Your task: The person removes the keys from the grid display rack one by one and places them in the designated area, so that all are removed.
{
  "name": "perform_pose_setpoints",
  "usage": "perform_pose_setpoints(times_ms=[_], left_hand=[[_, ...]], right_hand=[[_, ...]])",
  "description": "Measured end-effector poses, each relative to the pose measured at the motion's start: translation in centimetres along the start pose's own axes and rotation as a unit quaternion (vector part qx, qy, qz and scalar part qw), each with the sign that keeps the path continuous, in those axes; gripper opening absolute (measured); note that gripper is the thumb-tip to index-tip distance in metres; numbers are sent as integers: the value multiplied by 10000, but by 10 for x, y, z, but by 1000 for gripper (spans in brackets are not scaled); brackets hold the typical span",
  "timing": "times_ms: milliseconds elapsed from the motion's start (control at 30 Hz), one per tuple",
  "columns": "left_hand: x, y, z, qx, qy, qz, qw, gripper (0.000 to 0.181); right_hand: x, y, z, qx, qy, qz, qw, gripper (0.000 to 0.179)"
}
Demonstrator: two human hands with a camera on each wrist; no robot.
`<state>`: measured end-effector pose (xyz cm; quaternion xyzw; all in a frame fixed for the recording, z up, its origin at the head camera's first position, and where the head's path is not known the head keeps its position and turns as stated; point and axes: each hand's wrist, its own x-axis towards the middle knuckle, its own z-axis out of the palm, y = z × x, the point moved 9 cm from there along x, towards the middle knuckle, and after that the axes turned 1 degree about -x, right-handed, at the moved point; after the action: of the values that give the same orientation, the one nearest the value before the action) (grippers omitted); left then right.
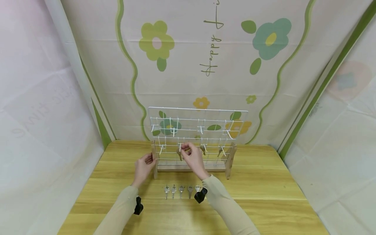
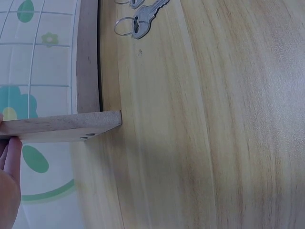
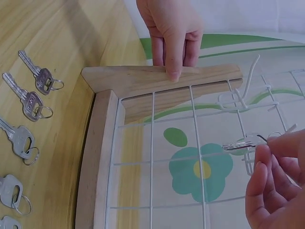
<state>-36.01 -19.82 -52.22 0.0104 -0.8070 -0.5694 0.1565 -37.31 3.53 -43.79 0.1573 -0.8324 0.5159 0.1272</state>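
Note:
A white wire grid rack [image 1: 198, 109] stands on a wooden base. My left hand [image 1: 144, 168] grips its left wooden side post [image 3: 162, 76], thumb on one face and fingers behind. My right hand [image 1: 194, 159] is at a lower-row hook, second from the left. In the right wrist view its thumb and finger pinch a metal key [image 3: 244, 143] by its ring end, close to the hook. Whether the ring is over the hook, I cannot tell. Another key [image 1: 203, 150] and a further key [image 1: 220, 151] hang from lower hooks to the right.
Several keys with rings, among them a silver key [image 1: 181, 191], lie in a row on the wooden table [image 1: 258, 182] before the rack. White hooks [image 1: 174, 131] line the grid's upper row. A flower-printed cloth [image 1: 188, 85] stands behind.

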Motion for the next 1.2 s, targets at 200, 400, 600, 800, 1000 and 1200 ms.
perform_pose_setpoints(times_ms=[200,400,600,800,1000,1200], left_hand=[[0,-2,0,-6,53,-46,10000,34],[-1,0,0,9,50,-35,10000,35],[-1,1,0,-30,1,-46,10000,34],[-1,1,-1,20,74,64,10000,33],[-1,1,0,61,63,100,9999,33],[0,0,0,20,-37,-12,10000,35]], right_hand=[[-2,-3,-3,-130,-35,-113,9998,4],[-5,-4,-5,-198,-144,-109,9996,8],[-11,-7,-9,-65,-183,-97,9998,7],[-16,-13,-13,32,-225,-137,9996,5],[-22,-11,-15,-115,-350,-146,9992,6],[-32,7,-15,-128,-462,140,9988,4]])
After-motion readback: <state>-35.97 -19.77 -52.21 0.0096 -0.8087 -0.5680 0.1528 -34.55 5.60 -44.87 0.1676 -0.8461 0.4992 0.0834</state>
